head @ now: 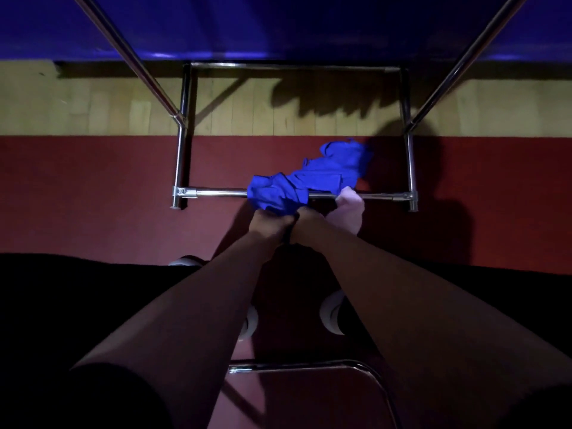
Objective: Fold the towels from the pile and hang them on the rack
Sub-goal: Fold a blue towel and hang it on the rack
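A crumpled bright blue towel [312, 178] lies bunched over the near chrome bar of the metal rack [216, 192], right of the bar's middle. My left hand [266, 221] and my right hand [307, 220] sit side by side just in front of the bar, both with fingers curled into the towel's near edge. A pale cloth [351, 209] shows right beside my right hand, touching the bar; whether that hand holds it is unclear. My fingertips are hidden in the blue folds.
Two chrome rails of the rack run diagonally at upper left [123, 51] and upper right [464, 57]. Below is red floor, then wood floor and a blue wall. My shoes [332, 314] and a chrome chair frame [309, 363] are below my arms.
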Available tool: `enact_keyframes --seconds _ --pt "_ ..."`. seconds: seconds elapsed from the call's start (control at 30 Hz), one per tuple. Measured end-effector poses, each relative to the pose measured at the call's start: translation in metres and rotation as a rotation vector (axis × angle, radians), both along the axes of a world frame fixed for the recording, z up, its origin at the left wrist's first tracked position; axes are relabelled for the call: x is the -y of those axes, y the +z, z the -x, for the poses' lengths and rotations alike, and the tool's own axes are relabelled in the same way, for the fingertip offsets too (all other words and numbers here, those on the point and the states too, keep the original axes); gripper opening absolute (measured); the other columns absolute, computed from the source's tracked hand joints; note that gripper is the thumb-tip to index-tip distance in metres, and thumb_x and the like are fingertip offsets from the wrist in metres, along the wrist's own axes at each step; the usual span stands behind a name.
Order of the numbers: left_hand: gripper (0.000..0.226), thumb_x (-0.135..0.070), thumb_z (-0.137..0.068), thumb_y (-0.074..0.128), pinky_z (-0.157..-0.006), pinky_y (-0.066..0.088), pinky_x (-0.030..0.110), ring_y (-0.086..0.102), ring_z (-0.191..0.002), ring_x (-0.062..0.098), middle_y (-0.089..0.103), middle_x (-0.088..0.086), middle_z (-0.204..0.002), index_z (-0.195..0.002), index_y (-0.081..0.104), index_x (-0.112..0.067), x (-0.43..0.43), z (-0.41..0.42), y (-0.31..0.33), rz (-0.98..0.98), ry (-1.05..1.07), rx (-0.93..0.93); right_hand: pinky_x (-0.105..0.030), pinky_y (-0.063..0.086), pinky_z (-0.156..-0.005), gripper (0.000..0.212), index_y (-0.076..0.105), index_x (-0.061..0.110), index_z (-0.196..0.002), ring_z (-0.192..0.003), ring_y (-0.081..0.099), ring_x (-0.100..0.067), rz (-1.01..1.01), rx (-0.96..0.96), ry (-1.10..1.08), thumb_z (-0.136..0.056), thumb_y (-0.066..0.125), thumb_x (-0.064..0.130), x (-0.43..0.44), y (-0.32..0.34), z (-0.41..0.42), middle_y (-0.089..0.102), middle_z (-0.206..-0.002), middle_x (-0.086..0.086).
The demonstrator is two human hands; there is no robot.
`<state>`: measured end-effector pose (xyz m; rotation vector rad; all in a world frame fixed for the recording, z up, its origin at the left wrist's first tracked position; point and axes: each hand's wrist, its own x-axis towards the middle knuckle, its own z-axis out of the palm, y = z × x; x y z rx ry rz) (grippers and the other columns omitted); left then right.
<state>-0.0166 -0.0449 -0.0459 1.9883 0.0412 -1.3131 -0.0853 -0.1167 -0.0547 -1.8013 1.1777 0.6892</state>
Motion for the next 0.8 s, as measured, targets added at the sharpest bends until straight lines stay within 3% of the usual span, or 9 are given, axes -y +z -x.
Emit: enact_keyframes --seconds 0.1,0.2,0.27,0.33,0.4,0.47,0.57,0.7,0.8 --pt "0.011 0.001 -0.083 0.066 -0.040 0.041 0.014 0.056 -0.048 0.009 0.061 0.000 -0.055 -0.078 0.062 -0.008 0.003 -0.007 0.036 0.064 -0.023 0.033 -0.024 0.039 -0.052 0.018 0.061 0.012 -0.082 -0.069 0.060 -0.021 0.002 0.016 0.031 -0.071 0.074 0.018 0.011 0.031 -0.005 0.063 -0.076 -0.008" --pt "0.021 -0.003 -0.088 0.063 -0.040 0.039 0.013 0.052 -0.040 0.007 0.058 -0.006 -0.042 -0.068 0.063 -0.008 -0.002 -0.014 0.082 0.155 -0.088 0.035 -0.033 0.047 -0.060 0.019 0.056 0.011 -0.072 -0.068 0.057 -0.023 0.019 0.151 -0.040 -0.071 0.074 0.010 0.010 0.082 0.000 0.058 -0.071 -0.010" --pt "0.018 -0.013 -0.086 0.070 -0.045 0.044 0.017 0.054 -0.043 0.014 0.061 0.009 -0.054 -0.075 0.066 0.000 -0.003 -0.014 0.109 0.162 -0.093 -0.018 -0.041 0.051 -0.066 0.010 0.057 0.010 -0.076 -0.072 0.058 -0.025 0.066 0.225 -0.071 -0.076 0.067 0.006 0.010 0.109 0.006 0.060 -0.075 -0.014" --pt "0.023 -0.019 -0.083 0.075 -0.063 0.050 0.030 0.056 -0.055 0.022 0.060 0.019 -0.071 -0.087 0.066 0.002 -0.007 -0.011 0.140 0.207 -0.085 -0.044 -0.043 0.051 -0.066 0.003 0.063 0.004 -0.081 -0.071 0.058 -0.026 0.140 0.298 -0.064 -0.081 0.060 0.006 0.012 0.143 0.011 0.062 -0.075 -0.016" --pt "0.026 -0.022 -0.084 0.074 -0.070 0.046 0.038 0.055 -0.061 0.024 0.060 0.018 -0.076 -0.089 0.062 0.000 -0.007 -0.008 0.165 0.227 -0.133 0.000 -0.035 0.043 -0.057 0.011 0.063 0.005 -0.076 -0.069 0.054 -0.024 0.195 0.328 -0.043 -0.085 0.057 0.006 0.014 0.175 0.013 0.058 -0.068 -0.011" --pt "0.025 -0.024 -0.087 0.069 -0.068 0.047 0.036 0.057 -0.063 0.024 0.061 0.015 -0.081 -0.097 0.055 -0.005 -0.010 -0.005 0.193 0.255 -0.169 0.063 -0.028 0.036 -0.055 0.017 0.060 0.007 -0.072 -0.069 0.051 -0.024 0.262 0.329 -0.018 -0.088 0.056 0.009 0.014 0.207 0.016 0.055 -0.065 -0.008" --pt "0.014 -0.019 -0.091 0.060 -0.061 0.047 0.026 0.055 -0.062 0.020 0.056 0.007 -0.076 -0.095 0.049 -0.011 -0.018 -0.002 0.240 0.291 -0.230 0.205 -0.027 0.039 -0.062 0.013 0.070 0.004 -0.091 -0.072 0.054 -0.023 0.342 0.383 -0.024 -0.090 0.061 0.013 0.014 0.254 0.021 0.060 -0.077 -0.010" --pt "0.012 -0.019 -0.090 0.059 -0.066 0.044 0.027 0.050 -0.073 0.018 0.051 0.004 -0.080 -0.085 0.049 -0.018 -0.027 -0.005 0.283 0.377 -0.256 0.321 -0.024 0.038 -0.055 0.010 0.070 0.009 -0.092 -0.071 0.053 -0.019 0.421 0.488 -0.026 -0.090 0.064 0.017 0.014 0.301 0.031 0.061 -0.078 -0.007" --pt "0.009 -0.019 -0.090 0.058 -0.068 0.047 0.028 0.052 -0.074 0.017 0.053 0.001 -0.079 -0.086 0.051 -0.017 -0.036 -0.009 0.318 0.448 -0.253 0.360 -0.027 0.038 -0.061 0.020 0.072 0.003 -0.094 -0.071 0.051 -0.018 0.458 0.556 -0.013 -0.092 0.061 0.020 0.013 0.333 0.036 0.066 -0.082 -0.014"
